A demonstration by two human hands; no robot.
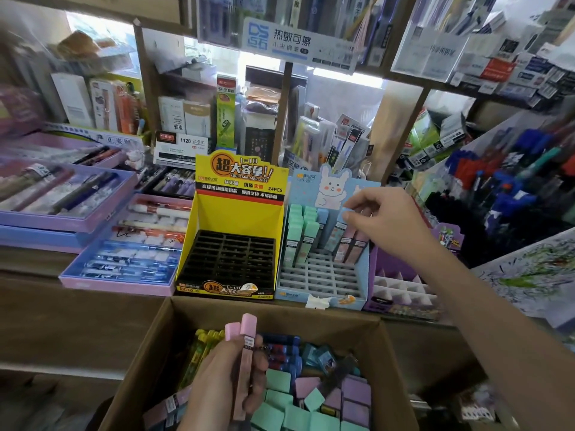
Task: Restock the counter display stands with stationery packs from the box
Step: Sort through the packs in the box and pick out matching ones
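An open cardboard box (149, 346) in front of me holds several green, purple, pink and blue lead-refill packs. Over it my left hand (227, 384) grips two slim pink-capped packs (245, 353) upright. Behind the box stand a yellow display stand (236, 209) with a bare black grid, and a light blue bunny-printed stand (323, 275) with green packs at its back left and pink ones at its back right. My right hand (382, 216) reaches over the blue stand and pinches the cap of a light blue pack (347, 213) at the back row.
A purple stand (401, 284) with white dividers sits right of the blue one. Lilac and blue pen trays (124, 262) lie on the counter at left. Shelves of boxed stationery rise behind, and a bin of blue and red pens (510, 181) stands at right.
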